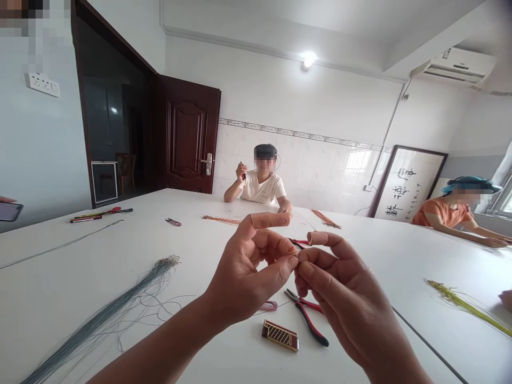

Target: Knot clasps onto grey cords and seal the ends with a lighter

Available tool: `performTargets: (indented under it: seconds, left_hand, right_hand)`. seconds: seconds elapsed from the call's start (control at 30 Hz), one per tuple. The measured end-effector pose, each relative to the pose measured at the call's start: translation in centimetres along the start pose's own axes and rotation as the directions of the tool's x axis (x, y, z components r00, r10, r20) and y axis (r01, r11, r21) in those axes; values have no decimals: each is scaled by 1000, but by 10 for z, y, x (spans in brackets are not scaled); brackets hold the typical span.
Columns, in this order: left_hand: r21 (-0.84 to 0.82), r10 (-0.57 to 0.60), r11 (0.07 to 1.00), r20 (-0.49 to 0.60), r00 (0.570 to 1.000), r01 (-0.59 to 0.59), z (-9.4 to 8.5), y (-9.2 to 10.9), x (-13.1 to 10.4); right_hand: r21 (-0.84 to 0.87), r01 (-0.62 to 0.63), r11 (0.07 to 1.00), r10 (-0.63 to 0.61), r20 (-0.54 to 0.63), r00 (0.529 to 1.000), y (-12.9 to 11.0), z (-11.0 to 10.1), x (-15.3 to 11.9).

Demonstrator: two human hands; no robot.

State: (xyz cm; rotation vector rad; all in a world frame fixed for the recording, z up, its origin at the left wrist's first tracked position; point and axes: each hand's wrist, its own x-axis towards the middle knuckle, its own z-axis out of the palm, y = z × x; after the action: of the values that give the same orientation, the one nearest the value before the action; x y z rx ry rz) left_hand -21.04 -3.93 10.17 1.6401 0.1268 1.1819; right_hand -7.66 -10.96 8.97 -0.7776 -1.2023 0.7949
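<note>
My left hand (pixel 250 272) and my right hand (pixel 346 288) meet above the white table (pixel 224 352), fingertips touching. Each is closed in a pinch, thumb against fingers, on something too small and too covered to make out. A tiny orange-red patch (pixel 291 249) shows at my left fingertips. Below my hands lie pliers (pixel 307 320) with red-and-black handles, jaws slightly apart, partly behind my right hand. Nearer to me is a dark red and gold lighter (pixel 280 336). Part of a pink-handled tool (pixel 269 305) peeks out beneath my left hand.
A bundle of grey-blue cords (pixel 120 301) spreads across the table's left. Small snips (pixel 173 222), red-handled pliers (pixel 116 210) and orange cords (pixel 224 219) lie farther off. Yellow-green cords (pixel 464 304) are at right. One person (pixel 262 184) sits opposite, another (pixel 448 210) at far right.
</note>
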Motion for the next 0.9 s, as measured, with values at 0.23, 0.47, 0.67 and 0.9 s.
performTargets:
  seconds: [0.23,0.47,0.67,0.9]
  left_hand:
    - [-153,-158,978,-106,982,141,3,4,4]
    - [-87,-160,984,-85,983,153,5,0,2]
    - [26,-200,979,-100,975,204,6,5,3]
    - [150,-163,975,-15,987,163,1,4,-1]
  right_hand:
    - [-93,-9,996,1,-81,997,-3,6,-4]
    - [-312,198,929,-243,-112,964,7,1,-1]
    - [-406,193,893,-262,-120,958,10,0,-1]
    - [-255,61,965,-87,-93,992,9,-3,-2]
